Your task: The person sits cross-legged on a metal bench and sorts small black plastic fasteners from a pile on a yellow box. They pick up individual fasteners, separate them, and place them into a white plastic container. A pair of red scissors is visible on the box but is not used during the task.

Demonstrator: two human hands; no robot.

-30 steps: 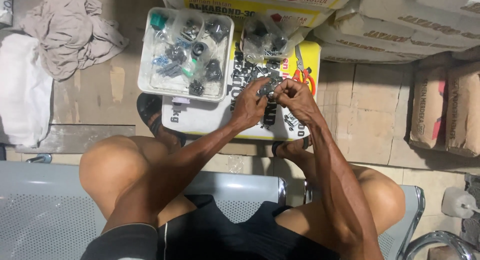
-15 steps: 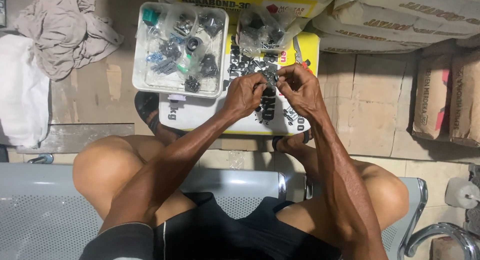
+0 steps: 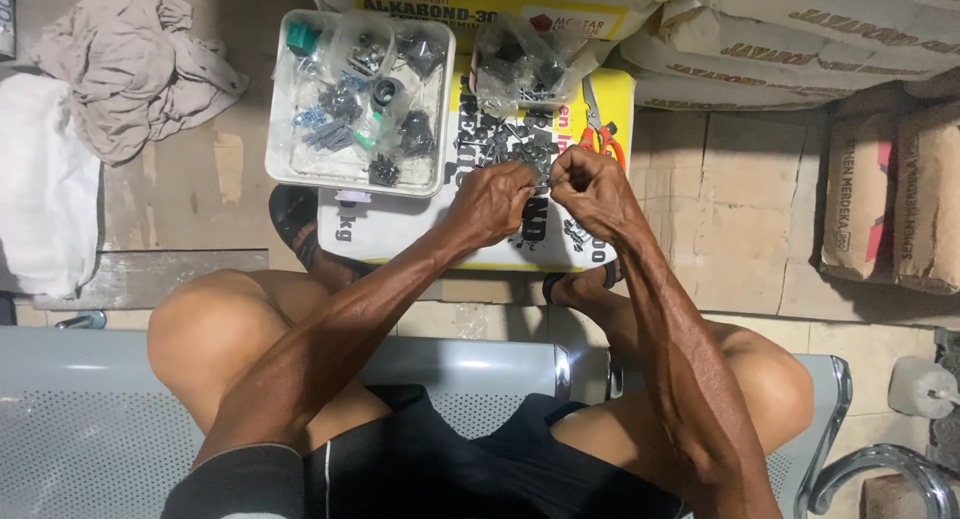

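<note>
Two hands meet at the middle of the head view. The left hand [image 3: 492, 201] and right hand [image 3: 592, 187] pinch one small dark metal part [image 3: 545, 179] between their fingertips, so neither is nearer. Its long axis cannot be told. It hangs just above the pile of loose parts [image 3: 500, 139] on the yellow-and-white sack [image 3: 400, 234], with the white tray [image 3: 290, 169] left and scissors [image 3: 600, 129] just beyond the right hand.

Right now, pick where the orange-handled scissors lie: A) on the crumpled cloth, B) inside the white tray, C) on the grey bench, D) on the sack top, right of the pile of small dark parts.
D: the scissors lie on the sack, right of the small dark parts, outside the white tray.
</note>
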